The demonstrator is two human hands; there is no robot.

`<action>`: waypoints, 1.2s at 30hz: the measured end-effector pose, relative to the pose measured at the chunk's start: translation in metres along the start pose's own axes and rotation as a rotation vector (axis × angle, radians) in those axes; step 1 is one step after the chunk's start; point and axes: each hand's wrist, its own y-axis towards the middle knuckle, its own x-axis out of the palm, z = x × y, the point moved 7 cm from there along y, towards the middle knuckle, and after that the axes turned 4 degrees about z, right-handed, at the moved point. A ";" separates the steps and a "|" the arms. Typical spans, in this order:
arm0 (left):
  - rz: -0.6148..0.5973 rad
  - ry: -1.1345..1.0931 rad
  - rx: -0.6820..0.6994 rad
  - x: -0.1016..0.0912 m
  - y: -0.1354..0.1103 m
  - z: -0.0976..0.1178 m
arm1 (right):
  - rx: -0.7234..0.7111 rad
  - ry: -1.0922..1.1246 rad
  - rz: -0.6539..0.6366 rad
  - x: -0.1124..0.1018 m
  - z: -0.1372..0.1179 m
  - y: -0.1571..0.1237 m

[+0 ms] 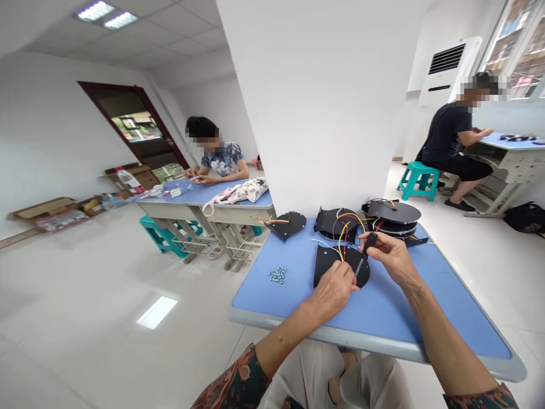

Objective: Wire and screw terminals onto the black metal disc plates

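My right hand (394, 255) is closed around the black handle of a screwdriver (369, 244), its shaft slanting down to the left. Beneath it lies a black plate (326, 262) with a rounded right end, and yellow, red and white wires (343, 241) rise from it. My left hand (336, 287) rests on the plate's near side, fingers drawn together by the screwdriver's tip. What those fingers pinch is hidden. Left of the plate, a small pile of shiny screws (277, 275) lies on the blue table (264, 304).
Behind the plate are another wired black plate (289, 225), a black assembly (336, 220) and a stack of round black plates (394, 211). A white pillar (327, 113) stands beyond the table. One person (225, 156) sits at a left table, another (447, 133) on a stool at right.
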 end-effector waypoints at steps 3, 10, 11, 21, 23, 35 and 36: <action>-0.002 0.090 0.019 0.002 -0.001 0.005 | -0.006 -0.020 0.020 -0.005 0.003 0.000; -0.022 0.078 0.005 0.002 -0.004 0.001 | 0.006 -0.034 0.045 -0.011 0.005 0.001; -0.026 0.049 -0.004 0.001 -0.004 -0.001 | 0.007 -0.031 0.055 -0.012 0.005 0.001; -0.110 0.199 0.060 -0.004 -0.005 0.011 | 0.005 -0.019 0.055 -0.014 0.004 0.002; -0.087 0.223 0.084 -0.008 -0.007 0.014 | 0.010 -0.016 0.059 -0.014 0.004 0.002; 0.492 0.218 -0.370 -0.099 -0.122 -0.125 | 0.039 -0.035 0.081 -0.010 0.002 0.001; 0.489 0.227 -0.382 -0.100 -0.128 -0.132 | 0.039 -0.036 0.085 -0.011 0.002 0.001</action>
